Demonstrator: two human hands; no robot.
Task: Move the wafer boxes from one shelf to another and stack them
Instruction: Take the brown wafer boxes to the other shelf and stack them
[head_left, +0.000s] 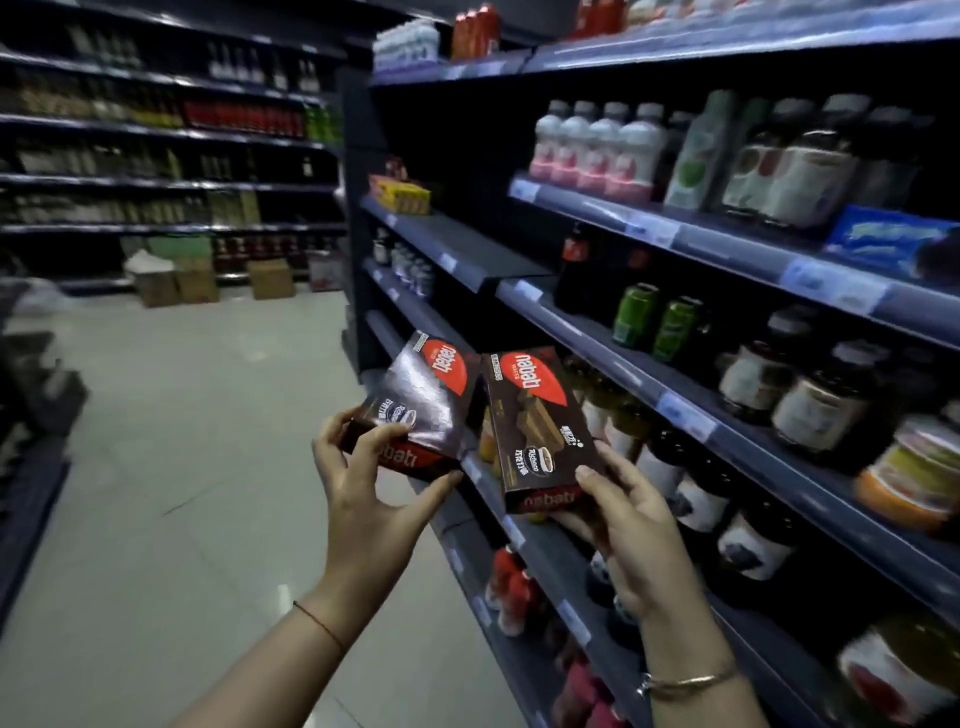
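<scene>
The left hand (363, 483) grips the lower end of one wafer box (421, 402), thumb on its glossy front and fingers curled around the near edge. The right hand (631, 519) holds a second wafer box (537, 426) the same way — thumb pressed on the front near the bottom, fingers wrapped behind. Both boxes are dark brown with a red logo patch, held up in the air in front of the shelving (675, 400), tilted slightly away from each other, their upper corners just beside one another. Neither box rests on a shelf. Behind them stand rows of bottles (597, 145) and jars (810, 405) — further along, an almost bare shelf (467, 244) carries a few yellow packs (402, 193).
</scene>
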